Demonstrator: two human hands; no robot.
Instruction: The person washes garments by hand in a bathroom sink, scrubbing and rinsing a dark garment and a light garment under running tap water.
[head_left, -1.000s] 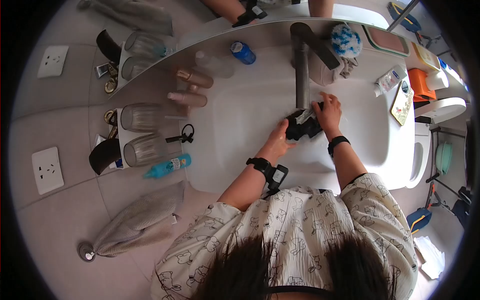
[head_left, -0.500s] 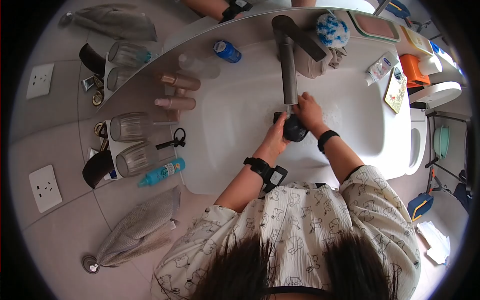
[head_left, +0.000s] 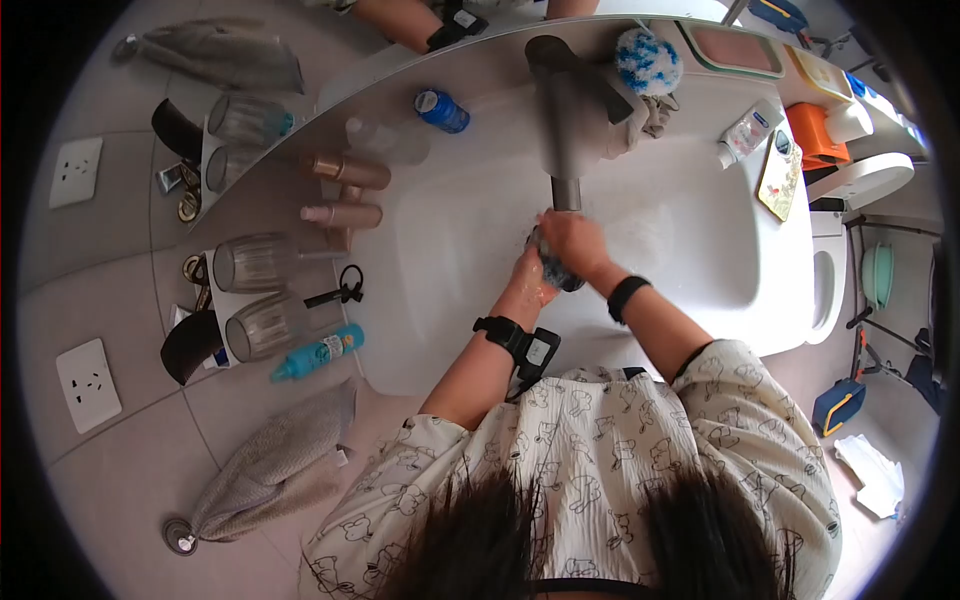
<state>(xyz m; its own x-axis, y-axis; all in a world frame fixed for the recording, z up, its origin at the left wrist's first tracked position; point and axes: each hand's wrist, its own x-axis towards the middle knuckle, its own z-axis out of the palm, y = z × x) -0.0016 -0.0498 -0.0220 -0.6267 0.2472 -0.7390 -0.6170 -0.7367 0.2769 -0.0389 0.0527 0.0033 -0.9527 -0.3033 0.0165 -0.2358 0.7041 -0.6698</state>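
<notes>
- Head view: the dark item (head_left: 567,281) is sandwiched between both hands, just below the spout of the faucet (head_left: 566,192), around the middle of the sink (head_left: 690,240).
- The bit that shows slants from the sink's back-left corner side toward the front-right one. Can't tell which end is which, hands cover most of it.
- Left hand (head_left: 528,284) has its fingers wrapped round it from the left, right hand (head_left: 572,245) has its fingers curled over the top, so both are gripping it.
- It looks blackish, wet and kinda rounded, can't make out the material. Sink's smooth glossy white, faucet's dark grey and partly blurred.
- Count: two pinkish bottles (head_left: 362,174) by the left edge, one blue bottle (head_left: 443,111) near the back-left corner, one fluffy blue-and-white ball (head_left: 649,62) along the back edge, one phone (head_left: 780,178) on the right edge.
</notes>
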